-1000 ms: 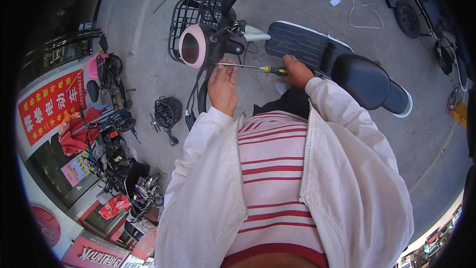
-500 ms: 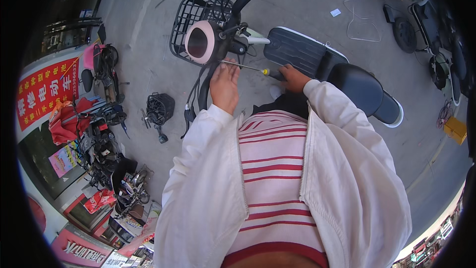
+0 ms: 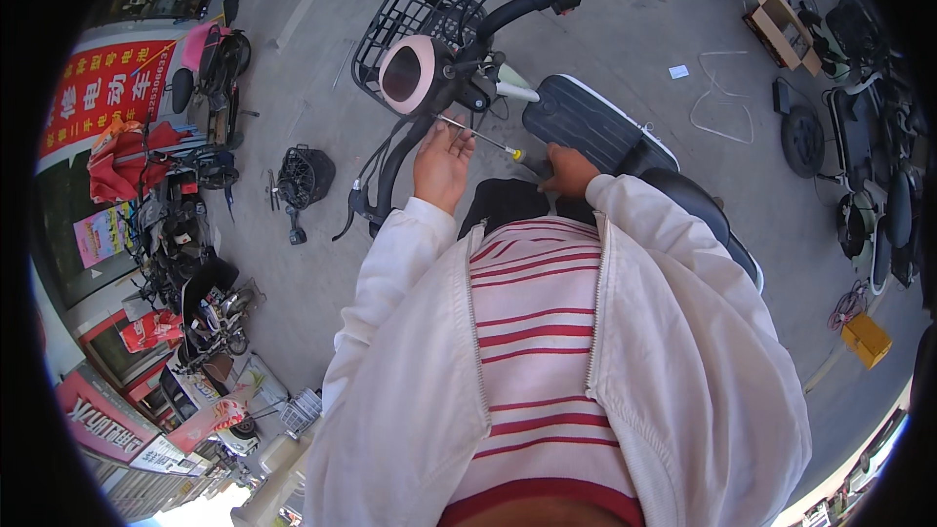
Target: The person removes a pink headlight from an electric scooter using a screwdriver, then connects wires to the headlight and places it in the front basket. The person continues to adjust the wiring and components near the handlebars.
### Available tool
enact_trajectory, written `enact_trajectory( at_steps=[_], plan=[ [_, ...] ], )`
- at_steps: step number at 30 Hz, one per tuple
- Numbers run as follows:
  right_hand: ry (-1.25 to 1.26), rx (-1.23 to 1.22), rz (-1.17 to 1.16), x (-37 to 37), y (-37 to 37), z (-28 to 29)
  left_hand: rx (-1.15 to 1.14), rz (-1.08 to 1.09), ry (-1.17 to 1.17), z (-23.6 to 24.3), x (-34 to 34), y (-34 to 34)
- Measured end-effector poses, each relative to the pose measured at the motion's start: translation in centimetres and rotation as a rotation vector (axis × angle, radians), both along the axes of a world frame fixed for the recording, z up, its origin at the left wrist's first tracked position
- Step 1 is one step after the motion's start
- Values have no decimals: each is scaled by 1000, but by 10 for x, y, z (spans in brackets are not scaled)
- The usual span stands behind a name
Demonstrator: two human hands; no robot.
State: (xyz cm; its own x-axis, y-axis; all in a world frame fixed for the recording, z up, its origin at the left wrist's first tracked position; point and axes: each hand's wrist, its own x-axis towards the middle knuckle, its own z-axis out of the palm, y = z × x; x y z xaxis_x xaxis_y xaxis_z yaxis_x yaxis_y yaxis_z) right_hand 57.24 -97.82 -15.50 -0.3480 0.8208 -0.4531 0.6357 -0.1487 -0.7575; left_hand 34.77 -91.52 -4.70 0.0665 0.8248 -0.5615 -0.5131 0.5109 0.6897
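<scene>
My right hand [image 3: 570, 172] is closed round the dark and yellow handle of a screwdriver [image 3: 498, 143]. Its long metal shaft points left to the underside of the display housing [image 3: 409, 75], a pink-rimmed oval with a dark face on an electric scooter. My left hand [image 3: 444, 164] is raised right under that housing, fingers curled up around the shaft's tip; whether they pinch the tip or a small part there is too small to tell. The black handlebar [image 3: 508, 12] and a wire basket [image 3: 379, 23] adjoin the housing. The scooter's dark footboard [image 3: 581, 117] lies beyond my right hand.
A small basket assembly [image 3: 305, 179] lies on the ground to the left. Parked scooters [image 3: 210, 73] line the shopfront at far left. On the right are a cardboard box [image 3: 781, 24], a loose wheel [image 3: 802, 140], a bent white wire frame [image 3: 722, 98] and a yellow box [image 3: 866, 340].
The view has shifted, and more of the handlebar now shows. My right hand with the screwdriver sits slightly lower and the shaft slopes more steeply. My left hand stays under the housing.
</scene>
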Motion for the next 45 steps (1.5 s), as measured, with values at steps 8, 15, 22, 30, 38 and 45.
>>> enact_trajectory(
  at_steps=[8, 15, 22, 30, 38, 45],
  plan=[
    [25, 11, 79, 5, 4, -24, -37, 57, -43, 1, 9, 5],
    [18, 72, 28, -7, -2, -27, -43, 24, -44, 0, 8, 8],
    [-22, 13, 140, -9, 5, -15, -52, -4, -58, -2, -2, 9],
    [58, -2, 122, -9, 5, -38, -66, -32, -83, -3, -4, 14],
    [72, 58, 46, -6, 1, -36, -117, -25, -130, 0, -4, 15],
    [-6, 76, 89, -9, 6, -26, -125, -12, -137, 0, -7, 14]
  ],
)
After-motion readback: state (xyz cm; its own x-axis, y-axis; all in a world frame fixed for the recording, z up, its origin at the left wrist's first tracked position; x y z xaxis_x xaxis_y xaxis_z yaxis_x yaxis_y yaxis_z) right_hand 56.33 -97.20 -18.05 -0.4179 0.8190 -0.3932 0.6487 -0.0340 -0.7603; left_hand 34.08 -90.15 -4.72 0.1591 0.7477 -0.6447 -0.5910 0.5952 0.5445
